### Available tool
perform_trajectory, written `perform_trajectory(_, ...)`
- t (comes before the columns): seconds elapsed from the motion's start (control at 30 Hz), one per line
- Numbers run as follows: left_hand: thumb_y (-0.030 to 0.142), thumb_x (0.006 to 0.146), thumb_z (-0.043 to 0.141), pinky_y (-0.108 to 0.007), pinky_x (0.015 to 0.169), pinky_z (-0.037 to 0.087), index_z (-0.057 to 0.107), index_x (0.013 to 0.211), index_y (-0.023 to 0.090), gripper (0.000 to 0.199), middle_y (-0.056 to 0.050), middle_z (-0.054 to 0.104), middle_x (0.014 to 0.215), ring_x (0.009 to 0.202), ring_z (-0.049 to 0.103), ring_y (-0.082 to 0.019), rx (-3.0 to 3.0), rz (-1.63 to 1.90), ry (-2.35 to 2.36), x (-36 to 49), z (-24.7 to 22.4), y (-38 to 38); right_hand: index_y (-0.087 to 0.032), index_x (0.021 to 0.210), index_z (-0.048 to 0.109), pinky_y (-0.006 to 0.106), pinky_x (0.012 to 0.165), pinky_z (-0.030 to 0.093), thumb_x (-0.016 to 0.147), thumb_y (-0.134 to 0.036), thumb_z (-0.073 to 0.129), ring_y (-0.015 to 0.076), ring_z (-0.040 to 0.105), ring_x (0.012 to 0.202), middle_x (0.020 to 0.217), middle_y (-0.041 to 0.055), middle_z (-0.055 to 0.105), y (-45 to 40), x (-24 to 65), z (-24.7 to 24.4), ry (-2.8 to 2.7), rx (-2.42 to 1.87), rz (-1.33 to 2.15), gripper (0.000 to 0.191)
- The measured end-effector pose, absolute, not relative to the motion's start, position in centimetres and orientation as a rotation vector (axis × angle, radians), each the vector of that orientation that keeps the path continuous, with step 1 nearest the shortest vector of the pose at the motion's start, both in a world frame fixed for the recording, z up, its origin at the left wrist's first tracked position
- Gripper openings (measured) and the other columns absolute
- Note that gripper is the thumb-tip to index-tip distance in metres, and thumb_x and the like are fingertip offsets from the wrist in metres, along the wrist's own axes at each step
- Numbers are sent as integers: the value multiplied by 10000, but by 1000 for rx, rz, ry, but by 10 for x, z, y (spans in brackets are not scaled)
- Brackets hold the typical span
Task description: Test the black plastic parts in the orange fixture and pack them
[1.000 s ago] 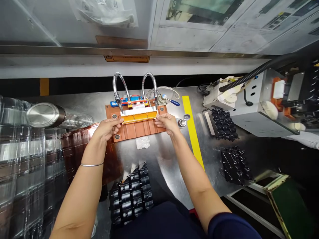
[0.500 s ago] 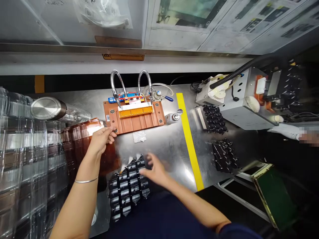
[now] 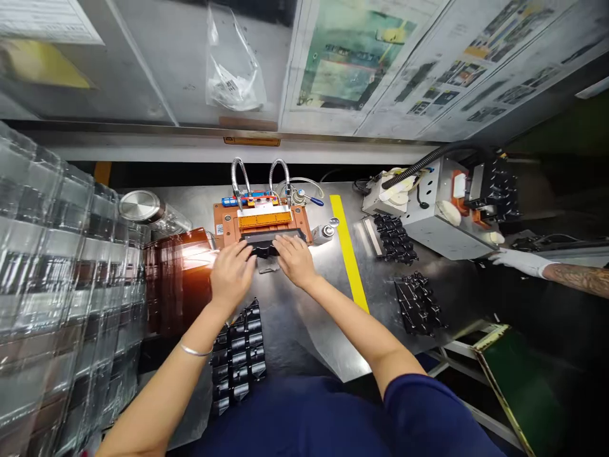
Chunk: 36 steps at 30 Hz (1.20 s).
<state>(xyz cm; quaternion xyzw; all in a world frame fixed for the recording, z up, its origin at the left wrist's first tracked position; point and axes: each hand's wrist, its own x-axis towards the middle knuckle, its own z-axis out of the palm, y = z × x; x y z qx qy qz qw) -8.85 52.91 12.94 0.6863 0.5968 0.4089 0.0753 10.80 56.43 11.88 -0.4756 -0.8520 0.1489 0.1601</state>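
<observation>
At the fixture plate, both hands now hold a black part.

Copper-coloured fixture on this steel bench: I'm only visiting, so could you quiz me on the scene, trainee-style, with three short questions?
1. True or false: a silver bangle circles the left arm, just behind the left hand.
2. What does the right hand touch? A) a black moulded part B) the yellow stripe C) a steel flask
3. Fill the gap: the co-worker's hand wears a white ____.

Key: 1 true; 2 A; 3 glove.
</observation>
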Motion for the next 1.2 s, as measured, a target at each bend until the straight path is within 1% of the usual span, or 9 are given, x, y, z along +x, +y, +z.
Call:
perform_trajectory(0.23,238,913,479,-530,1035,402,684,1088,162,280,-155,636,1241,1219,546,-315,2334,673,1742,-87,76,580,-144,1235,587,454,1075,340,905,-221,510,255,435,1293,1342,128,558,604,111,90,-2558,-1283,383,348)
perform_trajectory(0.5,299,939,446,-551,1071,353,643,1192,160,350,-180,570,1307,1286,468,-325,2276,736,1726,-94,52,609,-74,1255,557,391,852,432,941,-189,422,303,520,1085,1204,207,617,710,178,130,-2501,-2175,75,362)
perform_trajectory(0.6,317,942,439,-554,1077,344,640,1195,166,356,-171,576,1305,1287,469,-320,2249,764,1731,-92,52,606,-89,1153,624,363,815,420,921,-101,400,287,535,1041,1075,198,671,738,189,129,-2597,-2199,115,323)
perform_trajectory(0.73,352,930,448,-536,1084,341,652,1165,190,351,-149,600,1292,1290,477,-300,2173,784,1708,-93,61,604,-98,1188,608,400,846,405,921,-86,369,299,510,1074,1140,205,641,753,195,127,-2590,-2163,97,358)
perform_trajectory(0.83,405,903,477,-575,1114,256,640,1161,193,372,-156,597,1300,1280,487,-313,1977,833,1865,-94,71,609,-68,1224,583,422,866,415,929,-137,375,314,503,1098,1182,225,612,737,182,123,-2416,-2126,106,368)
perform_trajectory(0.93,474,820,576,-670,1084,190,575,1217,150,512,-231,473,1405,1330,396,-395,1552,852,2154,-92,79,615,-111,1304,519,399,874,455,946,-260,383,280,568,1051,1164,173,636,697,154,113,-2170,-2000,448,410)
perform_trajectory(1.0,444,771,632,-686,1063,209,565,1184,120,529,-271,432,1419,1350,346,-426,1350,804,2212,-87,84,610,-140,1352,461,379,875,479,929,-319,418,252,612,1003,1147,133,653,662,136,104,-2045,-1911,751,461)
perform_trajectory(1.07,384,738,669,-648,1046,287,562,1128,101,494,-287,509,1332,1309,407,-420,1274,761,2182,-82,91,592,-142,1391,396,369,875,495,875,-309,488,236,629,982,1181,131,638,626,126,99,-1885,-1840,908,550)
perform_trajectory(1.2,323,718,690,-476,908,497,491,1183,149,535,-155,669,1046,1038,629,-290,1357,964,1996,-80,110,510,-171,1338,440,308,816,530,793,-189,464,189,609,1017,1242,119,588,556,135,104,-1679,-1555,1039,546)
